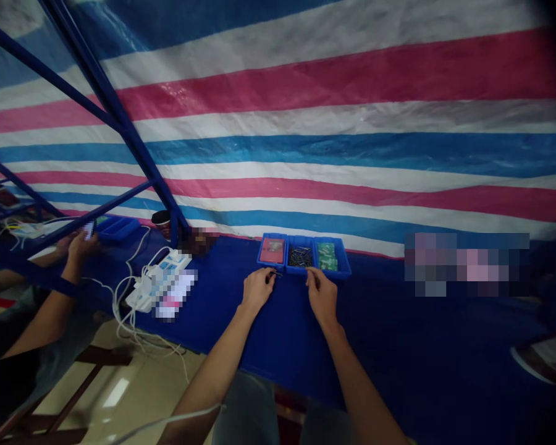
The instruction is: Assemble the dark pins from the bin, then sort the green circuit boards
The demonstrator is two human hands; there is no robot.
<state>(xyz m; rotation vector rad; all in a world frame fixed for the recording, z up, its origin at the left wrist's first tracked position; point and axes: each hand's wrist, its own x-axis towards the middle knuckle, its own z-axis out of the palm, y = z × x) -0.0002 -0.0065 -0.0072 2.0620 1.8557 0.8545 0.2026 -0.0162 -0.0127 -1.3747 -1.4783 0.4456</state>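
A blue three-section tray (343, 268) stands on the blue table against the striped sheet. Its left section holds a red-pink flat item (272, 250), the middle one a heap of small dark screw-like pieces (300, 256), and the right one green-and-white packets or cards (327, 256). Just in front of the left section is my left hand (257, 289), its fingers pinched together with a thin dark piece (277, 274) poking out from the tips. My right hand (323, 298) is closed in a pinch close to the tray's front rim; whatever its fingertips hold is too small to tell.
To the left lie a white power strip (143, 293) with tangled cables and a blurred-out phone-like item (176, 295). Blue metal frame bars (143, 157) rise behind, near a dark cup (161, 224). Another person's hand (82, 245) holds a phone beside another blue tray (120, 227).
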